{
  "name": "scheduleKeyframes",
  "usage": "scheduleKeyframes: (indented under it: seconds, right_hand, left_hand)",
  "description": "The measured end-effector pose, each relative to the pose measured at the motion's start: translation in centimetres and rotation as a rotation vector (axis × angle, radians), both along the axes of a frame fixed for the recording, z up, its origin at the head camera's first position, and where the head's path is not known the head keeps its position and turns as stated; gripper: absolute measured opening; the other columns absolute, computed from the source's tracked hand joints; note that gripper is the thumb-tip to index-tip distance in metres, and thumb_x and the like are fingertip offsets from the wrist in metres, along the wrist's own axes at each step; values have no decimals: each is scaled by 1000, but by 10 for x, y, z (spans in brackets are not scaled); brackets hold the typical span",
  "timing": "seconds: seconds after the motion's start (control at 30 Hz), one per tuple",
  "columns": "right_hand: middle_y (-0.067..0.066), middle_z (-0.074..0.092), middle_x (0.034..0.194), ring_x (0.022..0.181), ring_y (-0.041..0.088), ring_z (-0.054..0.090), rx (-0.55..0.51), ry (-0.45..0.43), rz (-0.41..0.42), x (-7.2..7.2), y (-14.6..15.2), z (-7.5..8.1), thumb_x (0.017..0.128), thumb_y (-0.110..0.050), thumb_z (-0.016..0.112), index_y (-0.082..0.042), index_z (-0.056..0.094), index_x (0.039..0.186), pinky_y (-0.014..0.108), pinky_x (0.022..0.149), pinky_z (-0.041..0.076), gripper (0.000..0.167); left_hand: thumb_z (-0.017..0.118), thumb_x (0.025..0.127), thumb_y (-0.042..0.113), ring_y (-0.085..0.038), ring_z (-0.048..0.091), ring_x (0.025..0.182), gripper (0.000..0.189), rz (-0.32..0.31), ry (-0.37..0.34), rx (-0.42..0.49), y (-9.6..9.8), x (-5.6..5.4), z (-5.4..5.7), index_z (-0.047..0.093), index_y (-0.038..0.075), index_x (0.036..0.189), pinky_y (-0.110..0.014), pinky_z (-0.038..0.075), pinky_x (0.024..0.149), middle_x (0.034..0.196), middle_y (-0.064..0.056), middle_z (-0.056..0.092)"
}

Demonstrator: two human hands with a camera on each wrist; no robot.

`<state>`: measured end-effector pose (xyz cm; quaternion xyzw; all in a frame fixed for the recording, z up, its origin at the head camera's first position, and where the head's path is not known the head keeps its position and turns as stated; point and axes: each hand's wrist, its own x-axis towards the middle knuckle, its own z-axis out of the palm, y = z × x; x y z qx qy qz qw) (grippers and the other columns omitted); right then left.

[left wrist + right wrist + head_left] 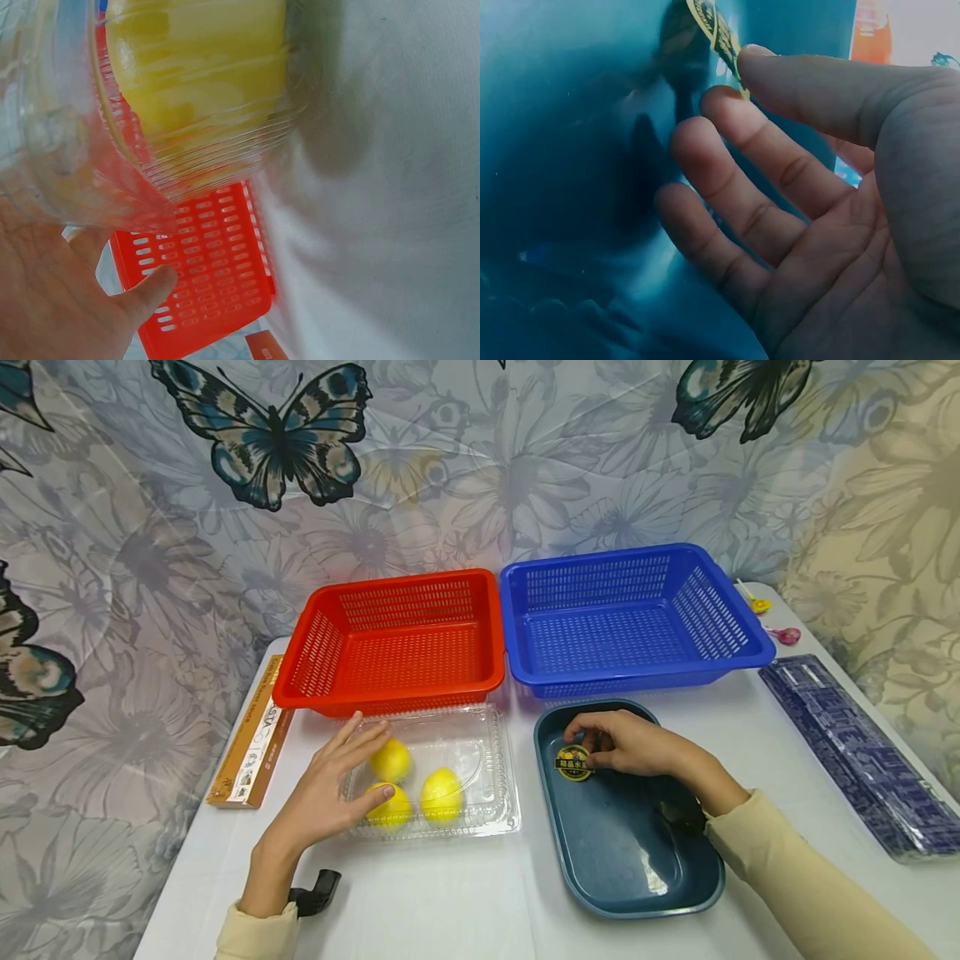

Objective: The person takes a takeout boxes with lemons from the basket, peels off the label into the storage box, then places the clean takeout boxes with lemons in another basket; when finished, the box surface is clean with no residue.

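Observation:
My right hand [641, 745] pinches a round black-and-gold label [573, 763] between thumb and fingertips, above the floor of a dark teal basin [600, 868]. In the right wrist view the label [724, 45] is seen nearly edge-on, with the other fingers loosely bent below it. My left hand [322, 793], fingers spread, lies at the left side of a clear plastic container [480, 777]. Three yellow lemons, one of them at the right [442, 795], sit in that container. Up close, the left wrist view shows a lemon [202, 67] through the ribbed plastic.
Behind stand a red basket [405, 693] and a blue basket [622, 672], side by side. A pasta box [251, 747] lies at left. At right are a dark blue patterned package [862, 752], a pink item [786, 636] and a yellow one [760, 606].

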<state>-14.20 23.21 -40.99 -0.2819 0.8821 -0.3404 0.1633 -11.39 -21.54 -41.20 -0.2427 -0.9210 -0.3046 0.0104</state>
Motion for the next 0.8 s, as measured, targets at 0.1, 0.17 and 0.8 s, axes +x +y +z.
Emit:
scheduleKeyframes:
  seconds: [0.1,0.17,0.8]
  right_hand:
    - [5,69,94,76,10,63,17,7,-2,1,1,2,89,-2,73,-7,67,118,24,68,53,29]
    - [7,70,97,79,11,64,37,14,-5,1,1,4,89,-3,73,-7,67,118,25,70,54,30]
    - [13,73,111,92,16,67,-26,54,-88,7,15,25,92,-6,72,-8,67,123,30,77,57,32]
  left_hand:
    - [78,86,38,-27,17,159,71,1,-2,-2,0,0,0,54,17,149,-74,17,117,160,4,45]
    - [78,86,38,-27,17,159,71,1,0,-2,0,0,0,53,17,149,-74,17,117,160,4,45]
    - [80,86,31,-27,13,160,71,-2,-68,83,0,-1,-1,53,18,150,-79,13,115,162,4,42]
